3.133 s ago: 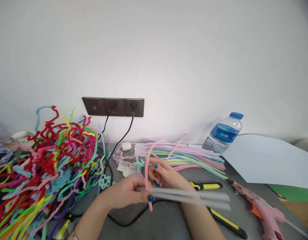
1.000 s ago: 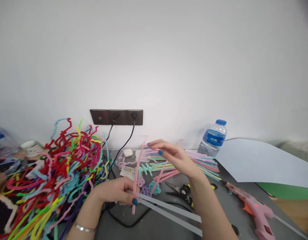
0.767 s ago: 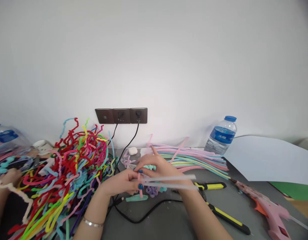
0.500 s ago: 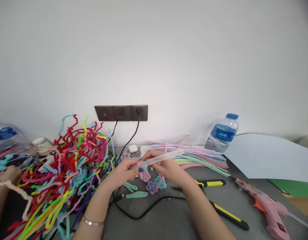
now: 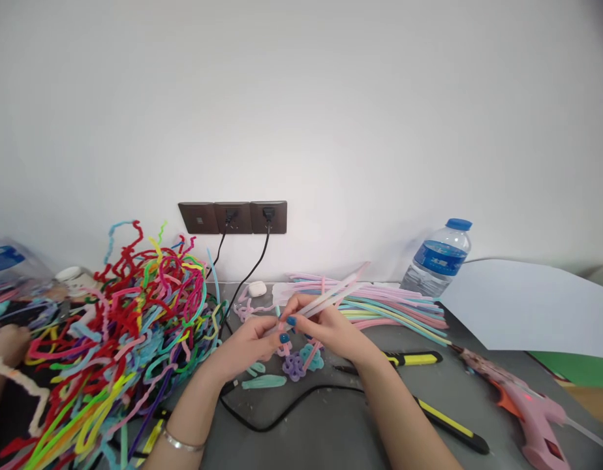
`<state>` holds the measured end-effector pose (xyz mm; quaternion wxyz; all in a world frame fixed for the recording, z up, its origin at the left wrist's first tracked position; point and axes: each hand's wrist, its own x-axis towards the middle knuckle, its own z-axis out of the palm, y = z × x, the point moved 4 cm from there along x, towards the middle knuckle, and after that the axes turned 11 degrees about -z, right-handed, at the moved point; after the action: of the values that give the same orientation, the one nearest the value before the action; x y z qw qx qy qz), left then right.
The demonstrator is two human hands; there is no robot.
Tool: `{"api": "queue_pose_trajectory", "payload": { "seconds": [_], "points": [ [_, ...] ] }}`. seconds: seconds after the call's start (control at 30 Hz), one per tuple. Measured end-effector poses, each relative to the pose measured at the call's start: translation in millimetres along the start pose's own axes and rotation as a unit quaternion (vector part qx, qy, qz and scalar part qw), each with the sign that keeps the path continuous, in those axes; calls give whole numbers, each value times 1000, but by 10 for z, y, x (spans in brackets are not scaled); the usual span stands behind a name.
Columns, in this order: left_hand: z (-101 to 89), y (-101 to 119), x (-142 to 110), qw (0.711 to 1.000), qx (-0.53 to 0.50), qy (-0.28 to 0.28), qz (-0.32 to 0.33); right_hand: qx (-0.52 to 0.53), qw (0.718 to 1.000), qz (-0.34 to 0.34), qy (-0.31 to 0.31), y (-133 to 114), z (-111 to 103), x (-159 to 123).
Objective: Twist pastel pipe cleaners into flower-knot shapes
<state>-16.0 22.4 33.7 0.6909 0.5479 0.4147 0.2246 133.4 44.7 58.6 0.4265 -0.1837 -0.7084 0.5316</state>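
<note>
Pale pink-white pipe cleaners (image 5: pixel 325 303) stick out up and to the right from between my hands, their far ends spread apart. My left hand (image 5: pixel 250 343) pinches their near end, thumb against fingers. Fingertips of my right hand (image 5: pixel 324 324) are closed on the same end, right beside the left ones. Just what shape the pinched end has is hidden by the fingers. Below my hands lie a purple pipe-cleaner flower (image 5: pixel 294 367), a blue one (image 5: pixel 312 356) and a partly covered pink one (image 5: pixel 284 350). Folded mint pipe cleaners (image 5: pixel 263 382) rest nearby.
A tangled heap of coloured pipe cleaners (image 5: pixel 149 313) fills the left, with another person's hand (image 5: pixel 10 343) beyond. Straight pipe cleaners (image 5: pixel 394 313) lie behind my right hand. Rightward are yellow-black pliers (image 5: pixel 451 423), a pink glue gun (image 5: pixel 534 408) and a bottle (image 5: pixel 436 258). A black cable (image 5: pixel 267 429) crosses the table.
The pipe cleaners' free ends have parted, one now pointing higher. My right thumb has come over to the pinched end. The whole view has shifted slightly.
</note>
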Motion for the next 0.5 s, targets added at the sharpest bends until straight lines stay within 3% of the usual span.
{"api": "queue_pose_trajectory", "payload": {
  "seconds": [0.27, 0.37, 0.5],
  "points": [
    [39, -38, -63, 997, 58, -50, -26, 10, 999, 21, -26, 41, -33, -19],
    [47, -51, -57, 994, 100, -25, -32, 3, 999, 23, -26, 62, -42, -26],
    [64, -17, -43, 987, 154, 45, 10, -3, 999, 40, -19, 125, -51, -31]
  ]
}}
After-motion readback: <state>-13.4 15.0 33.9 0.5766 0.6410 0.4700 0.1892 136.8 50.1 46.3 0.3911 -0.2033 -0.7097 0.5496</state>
